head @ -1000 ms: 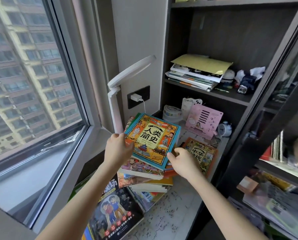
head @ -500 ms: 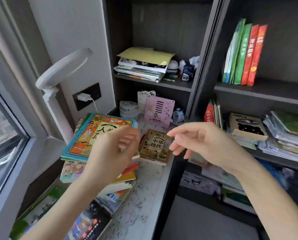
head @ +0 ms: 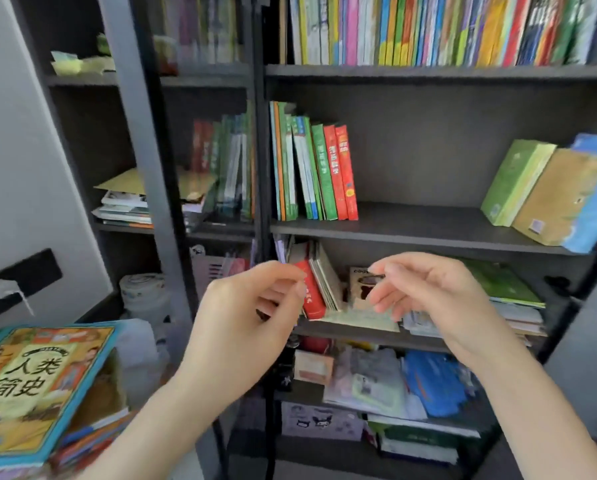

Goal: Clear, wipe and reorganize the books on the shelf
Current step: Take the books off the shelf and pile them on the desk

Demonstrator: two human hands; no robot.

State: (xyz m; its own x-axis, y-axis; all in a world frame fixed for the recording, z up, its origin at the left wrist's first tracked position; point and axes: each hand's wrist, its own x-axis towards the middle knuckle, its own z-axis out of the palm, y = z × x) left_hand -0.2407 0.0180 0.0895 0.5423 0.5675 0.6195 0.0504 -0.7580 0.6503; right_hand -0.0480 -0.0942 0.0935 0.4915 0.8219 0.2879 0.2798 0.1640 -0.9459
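Both hands empty: left hand (head: pixel 252 317) and right hand (head: pixel 439 299) hovering loosely curled. Upright books (head: pixel 312 171) at shelf's (head: pixel 428 230) left end looking thin, floppy; pinching spines together.

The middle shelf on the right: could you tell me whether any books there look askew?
Yes. The green, tan and blue books at the right end of the middle shelf lean steeply leftward with nothing propping them. The upright green and red books at the left end tilt only slightly.
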